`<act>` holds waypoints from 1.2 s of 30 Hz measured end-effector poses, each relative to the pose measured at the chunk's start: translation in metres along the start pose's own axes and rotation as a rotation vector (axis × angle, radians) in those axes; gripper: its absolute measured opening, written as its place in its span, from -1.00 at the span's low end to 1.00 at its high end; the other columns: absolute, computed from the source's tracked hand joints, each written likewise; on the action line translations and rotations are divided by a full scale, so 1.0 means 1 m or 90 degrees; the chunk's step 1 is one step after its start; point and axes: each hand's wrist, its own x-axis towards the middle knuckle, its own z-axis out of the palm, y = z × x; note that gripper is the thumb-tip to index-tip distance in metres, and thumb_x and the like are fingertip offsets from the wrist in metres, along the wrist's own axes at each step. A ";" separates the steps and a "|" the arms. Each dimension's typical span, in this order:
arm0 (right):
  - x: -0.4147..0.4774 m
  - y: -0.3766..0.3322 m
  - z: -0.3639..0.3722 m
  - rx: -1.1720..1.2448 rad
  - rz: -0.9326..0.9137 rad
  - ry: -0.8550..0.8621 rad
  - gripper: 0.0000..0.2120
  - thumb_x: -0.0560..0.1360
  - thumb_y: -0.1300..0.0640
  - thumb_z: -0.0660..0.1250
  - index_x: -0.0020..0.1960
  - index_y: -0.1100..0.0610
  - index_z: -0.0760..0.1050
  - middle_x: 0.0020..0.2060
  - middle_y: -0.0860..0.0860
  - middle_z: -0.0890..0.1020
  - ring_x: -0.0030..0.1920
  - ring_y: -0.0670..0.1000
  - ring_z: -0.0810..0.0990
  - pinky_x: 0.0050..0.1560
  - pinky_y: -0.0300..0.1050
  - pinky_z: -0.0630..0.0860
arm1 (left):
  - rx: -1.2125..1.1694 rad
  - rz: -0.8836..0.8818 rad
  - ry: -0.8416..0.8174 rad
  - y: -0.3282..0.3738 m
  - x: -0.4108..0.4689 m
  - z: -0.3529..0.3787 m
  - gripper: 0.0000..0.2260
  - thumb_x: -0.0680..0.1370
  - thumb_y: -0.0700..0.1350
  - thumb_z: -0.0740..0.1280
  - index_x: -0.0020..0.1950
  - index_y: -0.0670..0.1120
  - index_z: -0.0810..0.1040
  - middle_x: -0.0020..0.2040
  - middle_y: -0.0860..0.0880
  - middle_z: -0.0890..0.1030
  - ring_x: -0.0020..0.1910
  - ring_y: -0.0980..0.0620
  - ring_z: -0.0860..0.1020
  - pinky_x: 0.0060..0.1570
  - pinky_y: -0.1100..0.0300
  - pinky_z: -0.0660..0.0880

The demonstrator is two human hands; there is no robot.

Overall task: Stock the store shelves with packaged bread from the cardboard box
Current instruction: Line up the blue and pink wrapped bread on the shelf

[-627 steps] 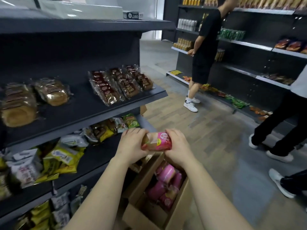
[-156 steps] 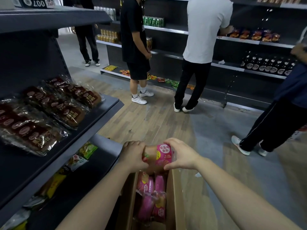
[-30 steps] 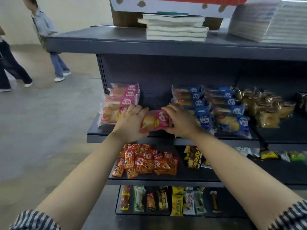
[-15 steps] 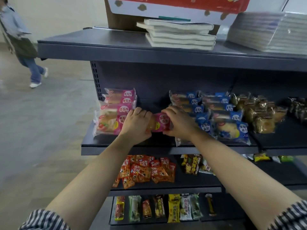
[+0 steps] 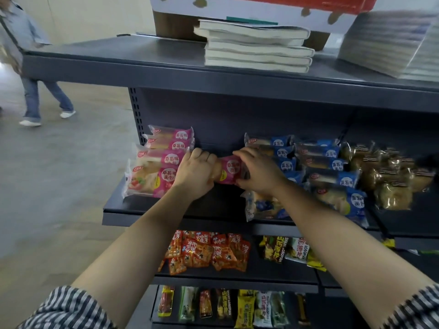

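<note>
A pink strawberry bread packet (image 5: pixel 229 170) is held between both my hands over the grey middle shelf (image 5: pixel 142 211). My left hand (image 5: pixel 195 170) grips its left end and my right hand (image 5: pixel 255 170) grips its right end. The packet sits in the gap between a stack of pink bread packets (image 5: pixel 161 160) on the left and rows of blue bread packets (image 5: pixel 325 167) on the right. The cardboard box is out of view.
Brown bread packs (image 5: pixel 389 176) lie at the far right of the shelf. Books (image 5: pixel 256 48) and a red-and-white carton (image 5: pixel 261 8) rest on the top shelf. Red snack packets (image 5: pixel 206 251) fill the shelf below. A person (image 5: pixel 28 67) walks at the far left.
Both hands have pushed the pink packet further in and down toward the shelf gap. The view has come closer to the shelf. The walking person has shifted left.
</note>
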 end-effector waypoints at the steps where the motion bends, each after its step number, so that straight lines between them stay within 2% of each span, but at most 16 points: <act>1: 0.002 0.001 0.001 -0.005 0.006 -0.010 -0.21 0.36 -0.16 0.43 0.49 0.06 0.24 0.39 0.01 0.36 0.35 0.10 0.38 0.24 0.14 0.44 | -0.002 -0.002 -0.005 0.001 0.003 0.001 -0.52 0.45 -0.03 0.35 0.35 -0.08 0.38 0.28 -0.04 0.48 0.31 -0.07 0.32 0.30 0.07 0.22; 5: 0.012 0.008 0.003 0.022 0.010 -0.043 -0.27 0.40 -0.21 0.30 0.48 0.05 0.24 0.38 0.02 0.36 0.36 0.14 0.36 0.28 0.15 0.39 | 0.002 -0.003 -0.023 0.000 0.016 0.008 -0.52 0.46 -0.04 0.35 0.36 -0.07 0.37 0.29 -0.04 0.47 0.31 -0.08 0.32 0.29 0.07 0.24; 9: 0.025 0.014 0.000 0.025 0.031 -0.024 -0.44 0.53 -0.05 0.29 0.48 0.06 0.28 0.40 0.02 0.38 0.40 0.11 0.33 0.29 0.02 0.30 | 0.007 -0.003 -0.036 -0.004 0.031 0.014 -0.53 0.46 -0.05 0.35 0.34 -0.07 0.36 0.30 -0.03 0.46 0.31 -0.07 0.32 0.27 0.08 0.25; 12: 0.034 0.018 -0.001 0.038 0.048 -0.023 -0.52 0.55 -0.04 0.27 0.43 0.06 0.36 0.35 0.02 0.44 0.35 0.09 0.39 0.24 -0.03 0.31 | 0.018 0.006 -0.049 -0.007 0.040 0.021 -0.55 0.46 -0.05 0.34 0.32 -0.07 0.37 0.28 -0.04 0.47 0.30 -0.07 0.33 0.25 0.09 0.26; 19: 0.064 0.029 0.003 0.053 0.062 -0.044 -0.55 0.53 0.05 0.27 0.41 0.06 0.40 0.34 0.04 0.48 0.33 0.12 0.43 0.33 0.08 0.34 | 0.027 0.015 -0.041 -0.017 0.075 0.037 -0.57 0.47 -0.05 0.33 0.32 -0.09 0.37 0.25 -0.04 0.49 0.27 -0.08 0.35 0.24 0.09 0.28; 27: 0.093 0.047 0.012 0.134 0.090 -0.029 -0.64 0.52 0.17 0.27 0.31 0.10 0.50 0.25 0.07 0.55 0.18 0.12 0.54 0.14 -0.05 0.46 | 0.034 -0.028 -0.060 -0.026 0.108 0.052 -0.52 0.46 -0.12 0.38 0.35 -0.08 0.35 0.30 -0.05 0.48 0.30 -0.07 0.36 0.30 0.11 0.28; 33: 0.104 0.054 0.015 0.108 0.079 -0.027 -0.62 0.46 0.13 0.36 0.27 0.11 0.51 0.20 0.06 0.54 0.16 0.11 0.52 0.08 -0.11 0.39 | 0.078 -0.053 -0.083 -0.025 0.129 0.054 -0.44 0.42 -0.20 0.43 0.38 -0.12 0.32 0.32 -0.09 0.48 0.31 -0.10 0.38 0.28 0.09 0.33; 36: 0.105 0.056 0.017 0.086 0.052 -0.023 -0.74 0.47 0.07 0.37 0.14 0.08 0.60 0.11 0.02 0.55 0.10 0.10 0.54 0.06 -0.08 0.44 | 0.088 -0.060 -0.083 -0.026 0.135 0.058 -0.44 0.43 -0.20 0.44 0.38 -0.12 0.32 0.33 -0.10 0.47 0.31 -0.11 0.38 0.28 0.07 0.32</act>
